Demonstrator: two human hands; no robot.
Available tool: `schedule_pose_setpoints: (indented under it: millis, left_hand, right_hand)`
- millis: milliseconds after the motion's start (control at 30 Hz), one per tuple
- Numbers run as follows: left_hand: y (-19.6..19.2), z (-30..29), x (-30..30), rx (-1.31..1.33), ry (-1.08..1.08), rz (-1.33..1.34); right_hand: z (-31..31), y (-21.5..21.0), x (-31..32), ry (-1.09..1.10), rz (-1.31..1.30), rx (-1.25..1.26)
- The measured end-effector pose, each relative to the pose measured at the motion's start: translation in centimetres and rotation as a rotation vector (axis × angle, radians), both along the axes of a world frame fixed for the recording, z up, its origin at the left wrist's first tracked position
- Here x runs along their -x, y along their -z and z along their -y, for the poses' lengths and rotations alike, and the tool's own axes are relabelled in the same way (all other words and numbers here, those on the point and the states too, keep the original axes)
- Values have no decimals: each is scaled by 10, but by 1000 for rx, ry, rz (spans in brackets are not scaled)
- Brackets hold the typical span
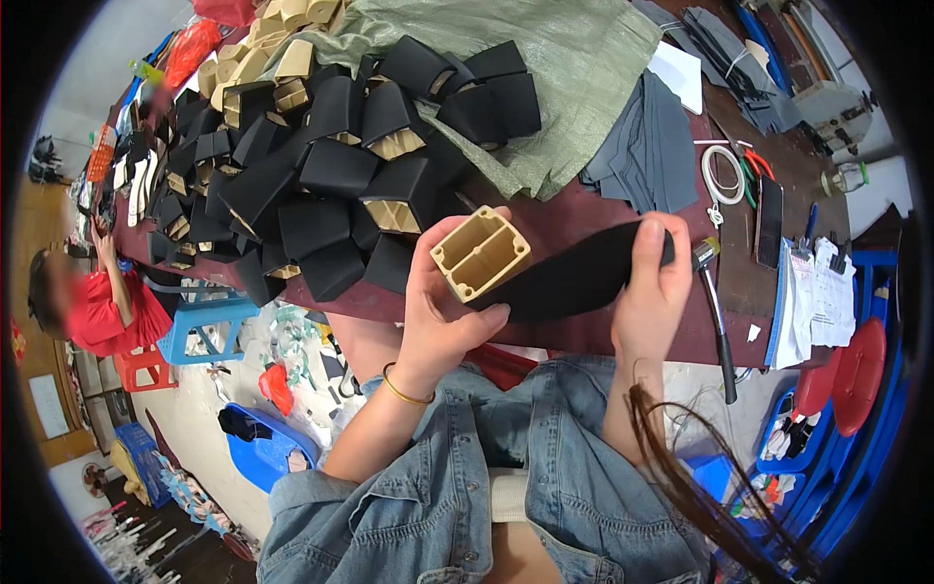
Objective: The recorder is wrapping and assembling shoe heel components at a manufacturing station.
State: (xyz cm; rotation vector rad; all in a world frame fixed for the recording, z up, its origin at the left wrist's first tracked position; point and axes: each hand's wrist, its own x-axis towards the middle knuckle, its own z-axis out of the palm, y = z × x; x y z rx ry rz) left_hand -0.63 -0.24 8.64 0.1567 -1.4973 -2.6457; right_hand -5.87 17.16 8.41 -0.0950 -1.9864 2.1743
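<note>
My left hand (449,302) is closed round a beige plastic block (481,255), hollow, with a dividing wall and round holes at its corners. A strip of black material (576,276) runs from the block's lower side to my right hand (654,282). The right thumb and fingers pinch the strip's far end, so it stretches between both hands. Beyond my left hand lies a heap of similar blocks covered in black (326,219), some showing beige insides. Farther back, several bare beige blocks (263,51) are piled.
A green woven sheet (574,88) and grey fabric pieces (647,146) lie on the dark red table. At right are a hammer (718,316), a phone (769,226), a white cord coil (722,173) and papers (822,292). Someone in red (102,300) sits at far left near a blue stool (206,329).
</note>
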Motion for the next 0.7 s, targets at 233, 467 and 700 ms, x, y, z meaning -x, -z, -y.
schedule_pose_setpoints:
  millis: [233,467,700]
  left_hand:
    - [7,8,-4,-148,301,71]
    - [19,3,6,-153,457,-15]
    - [30,-47,5,209,-305,-58]
  right_hand:
    - [39,12,23,-253,53,-154]
    - [46,8,-2,-225,74,-54]
    - [39,7,0,186,-160,-348]
